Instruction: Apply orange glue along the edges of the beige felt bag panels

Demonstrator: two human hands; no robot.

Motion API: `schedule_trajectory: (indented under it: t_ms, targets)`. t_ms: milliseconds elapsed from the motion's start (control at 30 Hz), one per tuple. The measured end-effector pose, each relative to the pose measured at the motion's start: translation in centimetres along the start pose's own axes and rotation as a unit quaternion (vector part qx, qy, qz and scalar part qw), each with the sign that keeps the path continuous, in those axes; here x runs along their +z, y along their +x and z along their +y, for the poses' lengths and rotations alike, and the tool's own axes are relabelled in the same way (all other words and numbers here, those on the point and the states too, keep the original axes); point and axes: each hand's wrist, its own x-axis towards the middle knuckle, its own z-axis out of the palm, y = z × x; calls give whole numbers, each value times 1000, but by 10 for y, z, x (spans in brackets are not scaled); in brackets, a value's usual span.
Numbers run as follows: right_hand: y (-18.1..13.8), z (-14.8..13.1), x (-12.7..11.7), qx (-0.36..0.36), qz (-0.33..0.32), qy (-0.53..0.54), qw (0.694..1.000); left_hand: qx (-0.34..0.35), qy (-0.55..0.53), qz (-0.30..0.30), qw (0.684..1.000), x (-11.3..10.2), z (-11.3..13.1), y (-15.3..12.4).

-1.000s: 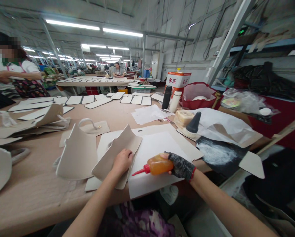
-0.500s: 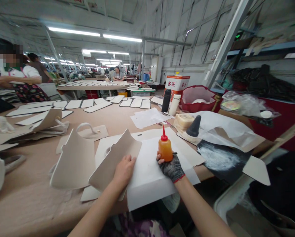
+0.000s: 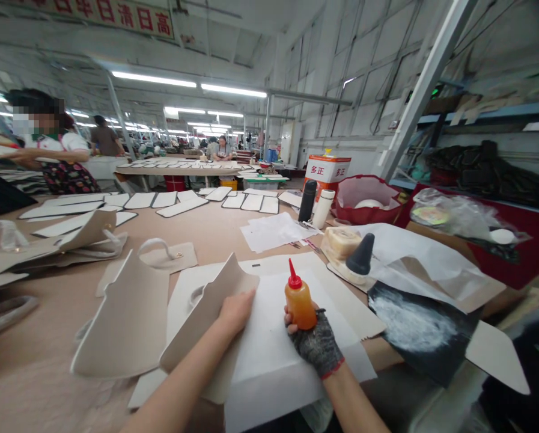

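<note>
My right hand (image 3: 316, 343), in a grey fingerless glove with a red hem, is closed round a squeeze bottle (image 3: 300, 305) of amber liquid. Its red pointed nozzle tilts up and slightly left. My left hand (image 3: 237, 311) grips the right edge of a curved beige bag panel (image 3: 206, 313); its fingertips are partly hidden. Under and beside the panel lies white paper (image 3: 269, 337), reaching over the table's front edge. A second curved beige panel (image 3: 125, 319) stands just left, with a wrapped handle (image 3: 154, 243) behind it.
More beige bag pieces (image 3: 71, 240) lie at the left. Flat white panels with dark edges (image 3: 183, 207) line the table's far side. At right are a black bottle (image 3: 307, 201), a white bottle (image 3: 323, 209), a dark cone (image 3: 362, 255) and a red basin (image 3: 368, 192). A co-worker (image 3: 57, 144) stands at far left.
My right hand and the squeeze bottle have come lower and nearer, and the nozzle leans more to the left. My left hand has shifted slightly along the panel's edge. The view has tipped upward.
</note>
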Motion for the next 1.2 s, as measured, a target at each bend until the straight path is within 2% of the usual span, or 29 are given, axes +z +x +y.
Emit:
schedule_trajectory:
  t_ms: [67, 133, 200, 233, 267, 333, 400, 500, 567, 667, 733, 800, 833, 867, 933, 967, 1000, 1033, 1100, 1200]
  targets:
    - [2, 1, -1, -12, -6, -12, 1000, 24, 7, 34, 999, -12, -3, -21]
    - [7, 0, -4, -23, -14, -39, 999, 30, 42, 114, 992, -25, -13, -47]
    - [11, 0, -7, -21, -22, -68, 997, -58, 73, 175, 980, -38, -33, -72]
    - [13, 0, -9, -22, -27, -73, 997, -114, 68, 153, 979, -44, -44, -83]
    - [14, 0, -10, -27, -34, -66, 997, -151, 48, 104, 982, -51, -56, -91]
    - [13, 2, -13, -36, -48, -28, 998, -162, -8, 13, 987, -64, -76, -98]
    - [10, 4, -15, -38, -62, 9, 997, -119, -51, 0, 992, -81, -85, -90]
    - [4, 3, -13, -31, -71, 34, 996, -64, -132, 78, 986, -111, -73, -53]
    - [0, 1, -12, -31, -70, 50, 996, -76, -264, 166, 947, -128, -55, -18]
    - [-4, -2, -11, -22, -72, 66, 995, -92, -354, 213, 906, -133, -25, 24]
    - [-4, -3, -13, -22, -78, 74, 994, -66, -410, 235, 879, -123, -8, 25]
    - [-4, -4, -16, -24, -89, 77, 993, -3, -420, 194, 886, -105, 8, -2]
    - [-3, -4, -18, -26, -93, 77, 992, 34, -408, 135, 902, -94, 15, -24]
    - [-3, -4, -20, -25, -97, 76, 992, 61, -395, 48, 916, -82, 21, -50]
    - [-2, -5, -23, -19, -98, 72, 992, 74, -356, -168, 916, -52, 30, -104]
    - [-2, -5, -24, -16, -97, 70, 993, 87, -313, -235, 916, -34, 32, -129]
    - [-1, -5, -24, -13, -96, 69, 993, 103, -248, -249, 931, -14, 34, -151]
    - [-2, -5, -24, -10, -95, 67, 993, 89, -171, -234, 953, 7, 34, -168]
    - [-2, -5, -23, -13, -97, 62, 993, 20, -43, -241, 969, 52, 32, -192]
    - [-4, -4, -21, -15, -107, 55, 993, -5, -27, -228, 973, 111, 26, -209]
